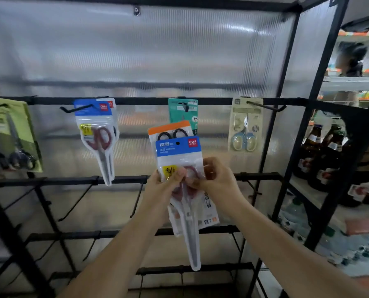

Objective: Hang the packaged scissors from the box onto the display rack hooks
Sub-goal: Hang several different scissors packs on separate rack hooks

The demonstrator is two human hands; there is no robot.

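The person is standing at the display rack (136,101), holding two packs at chest height in front of it. The left hand (164,186) is gripping the blue-header scissors pack (179,155) at its lower left edge, thumb across the yellow label. The right hand (213,179) is pinching the same pack from the right, fingers curled over the red handles inside the film. Directly behind that pack, and partly hidden by it, an orange-header scissors pack (168,128) is riding in the same hold; which hand is carrying it cannot be told.

Step in hand, as judged: separating the front pack from the rear one before hanging. The hang hole in the blue header is showing clear, above both hands.

Up and to the left of the left hand, a matching blue-header pack (97,134) is hanging on a hook (76,108). Straight above the hands, a teal pack (182,110) is occupying its hook. Up and to the right of the right hand, a beige pack of small scissors (244,125) is hanging.

The next move is calling for one hand to take the front pack alone, raise it to the hook with the matching stock, and thread the hole over the upturned tip.
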